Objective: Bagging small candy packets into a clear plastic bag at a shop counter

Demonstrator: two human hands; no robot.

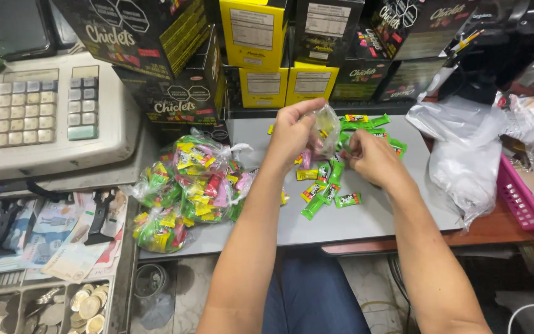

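My left hand (292, 133) holds a small clear plastic bag (327, 128) upright above a grey tabletop (366, 216); a few wrapped candies show inside it. My right hand (372, 158) is just right of the bag, fingers curled down among loose wrapped candies (326, 185), mostly green with some yellow and pink. Whether it grips one is hidden by the fingers. Left of my forearm lie several tied clear bags filled with mixed candies (190, 185).
A cash register keypad (38, 111) sits at the left above an open drawer with banknotes (63, 235) and coins (88, 306). Black and yellow cartons (261, 55) stack along the back. White plastic bags (465, 148) and a pink basket (520, 198) are at the right.
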